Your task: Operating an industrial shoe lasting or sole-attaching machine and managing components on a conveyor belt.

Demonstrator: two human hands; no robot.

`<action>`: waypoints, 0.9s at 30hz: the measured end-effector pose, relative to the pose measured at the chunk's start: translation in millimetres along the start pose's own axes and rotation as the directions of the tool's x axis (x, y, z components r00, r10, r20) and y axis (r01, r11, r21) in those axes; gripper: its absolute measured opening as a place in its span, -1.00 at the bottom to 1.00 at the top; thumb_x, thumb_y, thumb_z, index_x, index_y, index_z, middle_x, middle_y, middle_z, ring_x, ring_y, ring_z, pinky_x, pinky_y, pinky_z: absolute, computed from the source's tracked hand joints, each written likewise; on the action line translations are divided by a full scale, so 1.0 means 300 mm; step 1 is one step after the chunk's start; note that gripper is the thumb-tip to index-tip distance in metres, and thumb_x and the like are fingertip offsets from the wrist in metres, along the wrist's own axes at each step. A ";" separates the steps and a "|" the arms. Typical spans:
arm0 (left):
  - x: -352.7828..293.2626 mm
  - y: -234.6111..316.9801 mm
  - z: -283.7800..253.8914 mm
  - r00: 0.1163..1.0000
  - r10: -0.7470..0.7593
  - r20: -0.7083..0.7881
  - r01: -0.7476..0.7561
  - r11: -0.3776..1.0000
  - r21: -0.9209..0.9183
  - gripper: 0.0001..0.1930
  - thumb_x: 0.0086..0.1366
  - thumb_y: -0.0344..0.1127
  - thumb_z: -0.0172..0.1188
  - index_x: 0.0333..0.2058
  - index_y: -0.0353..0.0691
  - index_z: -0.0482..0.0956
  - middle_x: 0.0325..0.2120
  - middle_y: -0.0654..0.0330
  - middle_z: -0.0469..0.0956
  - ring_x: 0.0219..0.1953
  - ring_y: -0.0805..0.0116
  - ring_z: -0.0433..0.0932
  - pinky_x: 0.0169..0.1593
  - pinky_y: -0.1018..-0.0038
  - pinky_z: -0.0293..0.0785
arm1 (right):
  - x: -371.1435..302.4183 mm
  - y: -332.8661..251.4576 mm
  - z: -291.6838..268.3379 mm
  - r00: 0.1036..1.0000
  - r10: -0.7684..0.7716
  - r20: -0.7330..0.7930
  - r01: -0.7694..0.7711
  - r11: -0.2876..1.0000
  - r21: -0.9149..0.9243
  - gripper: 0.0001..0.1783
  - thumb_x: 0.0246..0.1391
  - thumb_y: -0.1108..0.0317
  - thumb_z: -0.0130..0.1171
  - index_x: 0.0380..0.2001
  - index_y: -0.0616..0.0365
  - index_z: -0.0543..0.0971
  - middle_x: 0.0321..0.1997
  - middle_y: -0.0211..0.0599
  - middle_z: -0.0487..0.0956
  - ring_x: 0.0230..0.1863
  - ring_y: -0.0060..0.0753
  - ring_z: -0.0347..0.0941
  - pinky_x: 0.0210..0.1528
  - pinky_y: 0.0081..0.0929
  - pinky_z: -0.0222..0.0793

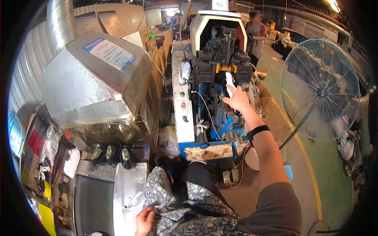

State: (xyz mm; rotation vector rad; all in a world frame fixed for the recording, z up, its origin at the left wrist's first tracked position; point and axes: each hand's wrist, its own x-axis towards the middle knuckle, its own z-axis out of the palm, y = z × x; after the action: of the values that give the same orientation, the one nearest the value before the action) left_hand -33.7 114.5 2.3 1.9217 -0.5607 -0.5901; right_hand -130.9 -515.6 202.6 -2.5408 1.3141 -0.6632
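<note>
My right arm stretches forward into a machine (220, 59) with black clamp blocks and a yellow piece. At its front my right hand (238, 100) is closed on a black shoe with a long white face (230, 81); the hand and machine parts hide much of the shoe. My left hand (145, 221) is low over my lap, beside my floral apron (169, 200), fingers curled in with nothing visible in them. To the left, several black shoes with pale green insides (126, 158) stand on the metal ledge of a bench.
A large metal hood (90, 78) stands to the left, above a dark conveyor belt (94, 204). Red and green buttons sit on the machine's white side panel (183, 122). At right is a big standing fan (321, 90). Another person (256, 35) stands beyond the machine.
</note>
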 end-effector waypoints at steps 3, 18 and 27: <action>-0.020 -0.173 -0.205 0.994 -0.061 -0.085 0.068 0.994 0.085 -0.68 0.29 -0.31 0.15 -0.03 -0.37 0.51 -0.16 0.04 0.60 -0.09 0.27 0.57 0.01 0.41 0.47 | 0.072 0.020 0.018 1.000 0.005 0.004 -0.005 1.000 0.002 -0.15 -0.16 -0.06 0.24 0.30 -0.35 0.28 0.30 0.02 0.22 0.21 0.24 0.22 0.22 -0.08 0.26; -0.797 -0.787 -0.935 0.601 0.313 -0.736 0.799 -0.274 0.535 -0.43 0.16 0.23 0.10 -0.13 -0.18 0.58 -0.15 -0.16 0.54 -0.17 -0.16 0.54 -0.22 0.02 0.49 | 0.156 -0.160 0.087 0.888 -0.437 -0.146 0.312 0.803 -0.508 -0.40 -0.12 0.02 0.22 0.02 0.01 0.47 0.07 0.04 0.41 -0.02 0.05 0.44 0.00 -0.14 0.38; -0.876 -0.940 -1.116 0.485 0.359 -0.798 0.867 -0.078 0.492 -0.33 0.20 0.23 0.11 0.03 -0.28 0.50 -0.17 -0.06 0.56 -0.22 -0.17 0.56 -0.23 0.01 0.51 | -0.887 -0.269 0.524 0.796 -0.470 0.380 0.314 0.859 0.405 -0.73 0.09 0.18 0.20 -0.24 0.11 0.64 -0.23 -0.14 0.64 -0.22 -0.01 0.55 -0.15 -0.18 0.46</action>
State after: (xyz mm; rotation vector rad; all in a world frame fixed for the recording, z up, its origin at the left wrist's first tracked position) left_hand 6.6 615.2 -89.5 3.4719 0.4941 0.9907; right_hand -131.3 -256.0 16.4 -2.4861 0.4620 -0.2578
